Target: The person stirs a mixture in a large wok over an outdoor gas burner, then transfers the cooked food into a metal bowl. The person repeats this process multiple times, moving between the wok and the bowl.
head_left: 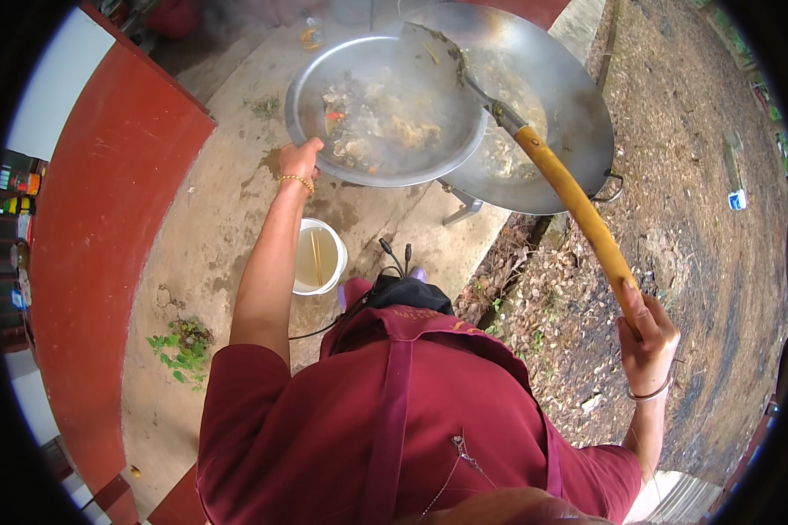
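Note:
My left hand [300, 162] is closed on the near left rim of a wide metal basin [385, 177], which holds steaming cooked food [385, 131]. Behind it and to the right stands a large wok [578, 105] with more food in it, partly hidden by the basin and steam. In my right hand [646, 337] is the end of a long yellow-brown handle belonging to a cooking shovel [578, 197]. The shovel's flat metal blade [429, 54] is over the basin's far right side, with bits of dark food stuck along its edge.
A white bucket [342, 258] of cloudy liquid with two thin sticks stands on the concrete below my left forearm. A metal support leg [462, 210] juts out under the wok. Leaf-strewn ground [692, 262] lies to the right, a red painted strip [114, 175] to the left.

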`<state>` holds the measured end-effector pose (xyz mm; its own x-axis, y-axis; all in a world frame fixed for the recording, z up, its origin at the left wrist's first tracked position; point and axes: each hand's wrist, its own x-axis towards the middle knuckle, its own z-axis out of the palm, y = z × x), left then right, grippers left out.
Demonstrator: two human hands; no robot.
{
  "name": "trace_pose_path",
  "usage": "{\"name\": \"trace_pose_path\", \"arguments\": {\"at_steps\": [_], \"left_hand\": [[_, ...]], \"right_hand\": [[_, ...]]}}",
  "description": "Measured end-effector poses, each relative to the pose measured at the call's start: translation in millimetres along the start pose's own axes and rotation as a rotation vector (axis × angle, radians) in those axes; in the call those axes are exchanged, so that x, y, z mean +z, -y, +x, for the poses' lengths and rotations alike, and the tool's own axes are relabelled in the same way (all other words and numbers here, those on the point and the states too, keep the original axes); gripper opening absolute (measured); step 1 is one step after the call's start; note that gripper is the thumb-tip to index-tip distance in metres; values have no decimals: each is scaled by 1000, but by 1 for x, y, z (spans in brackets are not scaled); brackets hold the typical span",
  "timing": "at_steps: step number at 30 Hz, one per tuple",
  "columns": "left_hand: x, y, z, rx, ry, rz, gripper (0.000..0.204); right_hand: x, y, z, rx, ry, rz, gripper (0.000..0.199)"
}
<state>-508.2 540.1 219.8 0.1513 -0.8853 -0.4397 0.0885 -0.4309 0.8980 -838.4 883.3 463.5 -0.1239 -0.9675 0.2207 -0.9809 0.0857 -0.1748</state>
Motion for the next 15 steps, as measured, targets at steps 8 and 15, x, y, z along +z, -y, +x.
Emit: {"name": "trace_pose_path", "arguments": {"at_steps": [8,15], "left_hand": [[0,1,0,5,-10,3,14],[4,1,3,-1,26,24,13]], "right_hand": [[4,-33,-12,342,-24,329,50],[57,-103,6,832,82,785,55]]}}
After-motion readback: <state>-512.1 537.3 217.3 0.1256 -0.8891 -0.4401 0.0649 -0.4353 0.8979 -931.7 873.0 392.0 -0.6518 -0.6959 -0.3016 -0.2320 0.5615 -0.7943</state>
